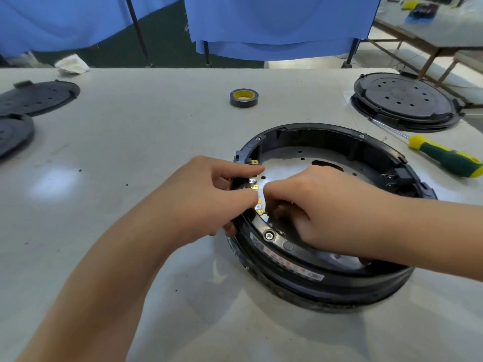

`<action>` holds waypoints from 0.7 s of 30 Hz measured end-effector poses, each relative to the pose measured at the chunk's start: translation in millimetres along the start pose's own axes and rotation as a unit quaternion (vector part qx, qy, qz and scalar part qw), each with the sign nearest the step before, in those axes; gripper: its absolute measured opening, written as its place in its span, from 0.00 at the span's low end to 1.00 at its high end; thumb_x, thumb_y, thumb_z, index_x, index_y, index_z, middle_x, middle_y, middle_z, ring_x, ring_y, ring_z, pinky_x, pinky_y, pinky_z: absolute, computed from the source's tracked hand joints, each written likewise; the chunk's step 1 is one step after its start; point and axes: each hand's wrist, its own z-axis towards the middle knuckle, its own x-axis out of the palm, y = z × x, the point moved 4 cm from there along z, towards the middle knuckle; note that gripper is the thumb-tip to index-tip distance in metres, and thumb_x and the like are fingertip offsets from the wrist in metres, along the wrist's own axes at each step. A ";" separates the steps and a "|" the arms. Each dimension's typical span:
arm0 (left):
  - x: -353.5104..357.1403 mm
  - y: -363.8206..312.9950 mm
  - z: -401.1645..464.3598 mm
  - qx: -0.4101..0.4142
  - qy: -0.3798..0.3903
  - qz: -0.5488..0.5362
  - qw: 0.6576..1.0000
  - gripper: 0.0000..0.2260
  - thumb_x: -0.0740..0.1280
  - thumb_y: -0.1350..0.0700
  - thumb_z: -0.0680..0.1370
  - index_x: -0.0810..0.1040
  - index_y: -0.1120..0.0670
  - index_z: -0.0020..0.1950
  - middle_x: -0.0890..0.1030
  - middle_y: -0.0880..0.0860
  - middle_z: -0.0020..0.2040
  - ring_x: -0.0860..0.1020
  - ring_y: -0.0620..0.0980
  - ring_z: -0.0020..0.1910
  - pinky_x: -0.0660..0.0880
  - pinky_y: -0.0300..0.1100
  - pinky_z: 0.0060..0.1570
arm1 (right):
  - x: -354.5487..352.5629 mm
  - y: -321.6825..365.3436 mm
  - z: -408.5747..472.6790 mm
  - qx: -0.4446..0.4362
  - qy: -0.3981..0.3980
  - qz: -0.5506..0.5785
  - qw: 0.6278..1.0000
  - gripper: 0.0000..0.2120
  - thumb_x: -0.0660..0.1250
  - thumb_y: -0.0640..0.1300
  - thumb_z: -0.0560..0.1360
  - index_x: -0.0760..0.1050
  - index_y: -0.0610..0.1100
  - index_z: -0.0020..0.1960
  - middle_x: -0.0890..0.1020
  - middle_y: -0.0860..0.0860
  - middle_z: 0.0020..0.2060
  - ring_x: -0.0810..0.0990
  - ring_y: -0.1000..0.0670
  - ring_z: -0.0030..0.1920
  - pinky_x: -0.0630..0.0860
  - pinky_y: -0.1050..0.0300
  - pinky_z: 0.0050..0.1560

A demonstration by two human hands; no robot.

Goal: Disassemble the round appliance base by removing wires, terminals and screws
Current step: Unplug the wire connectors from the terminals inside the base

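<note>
Round appliance base [326, 280] sits on the pale table [156, 257], just right of centre, its open side up and a shiny metal plate [287, 168] inside. Both hands meet at its left inner rim, where a row of brass terminals [257, 199] runs front to back along the wall. Left hand [209, 197] straddles the rim from outside, fingers curled and pinching at the terminal strip. Right hand [313, 205] reaches in from inside the ring, fingers curled down at the same spot; what they hold is hidden. Terminals lie between the two hands, so I judge any pull goes inward, toward the plate. Farther right lies a green-and-yellow screwdriver [447, 159]; beyond, a tape roll [244, 97] and a black lid [403, 101].
</note>
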 end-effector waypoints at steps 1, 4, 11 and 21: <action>-1.5 1.1 1.0 -0.002 -0.003 -0.002 1.000 0.16 0.68 0.50 0.67 0.81 0.34 0.53 0.82 0.52 0.29 0.78 0.48 0.28 0.71 0.41 0.29 | -0.1 -2.9 -1.7 0.023 0.001 0.006 1.000 0.07 0.64 0.41 0.70 0.75 0.52 0.45 0.79 0.55 0.38 0.75 0.50 0.39 0.75 0.50 0.43; -11.7 6.6 2.5 -0.003 -0.020 -0.002 1.000 0.15 0.68 0.55 0.72 0.81 0.35 0.52 0.80 0.46 0.27 0.78 0.45 0.26 0.71 0.41 0.29 | -7.7 -24.5 -15.0 0.110 0.020 0.007 0.994 0.06 0.69 0.42 0.69 0.74 0.52 0.40 0.77 0.58 0.34 0.76 0.56 0.37 0.76 0.54 0.42; 8.9 -3.2 -3.4 0.031 0.051 -0.009 0.998 0.15 0.70 0.50 0.71 0.80 0.35 0.56 0.78 0.51 0.29 0.80 0.45 0.28 0.71 0.38 0.27 | -24.2 -14.7 -1.4 0.035 -0.031 0.038 0.998 0.05 0.64 0.41 0.74 0.75 0.51 0.42 0.75 0.60 0.29 0.72 0.65 0.33 0.65 0.62 0.32; 3.0 -0.1 1.7 0.032 0.032 -0.008 0.999 0.18 0.65 0.50 0.65 0.80 0.32 0.51 0.77 0.49 0.26 0.78 0.46 0.25 0.72 0.39 0.27 | -21.4 -28.7 -0.7 0.041 -0.062 0.047 0.996 0.04 0.65 0.45 0.75 0.77 0.54 0.44 0.76 0.71 0.33 0.73 0.67 0.37 0.64 0.66 0.34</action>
